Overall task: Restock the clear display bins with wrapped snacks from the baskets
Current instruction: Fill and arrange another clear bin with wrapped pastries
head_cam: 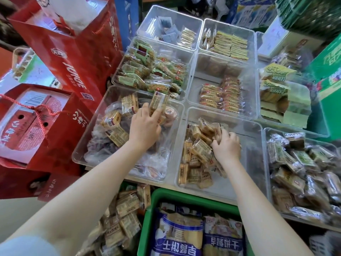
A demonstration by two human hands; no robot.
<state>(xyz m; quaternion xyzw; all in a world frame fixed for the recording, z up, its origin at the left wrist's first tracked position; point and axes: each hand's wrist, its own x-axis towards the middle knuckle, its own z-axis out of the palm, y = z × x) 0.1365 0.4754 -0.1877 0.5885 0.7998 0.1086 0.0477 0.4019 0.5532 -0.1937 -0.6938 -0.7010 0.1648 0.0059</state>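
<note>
Left hand (144, 126) fingers pinch wrapped snack (158, 101) | right hand (227, 145) fingers grasp snack pile (201, 145)

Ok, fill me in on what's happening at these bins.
A person is restocking clear bins of wrapped snacks. The left hand holds a wrapped snack over the near-left bin. The right hand grips snacks in the pile in the next bin. A green basket of bagged snacks sits below.
</note>
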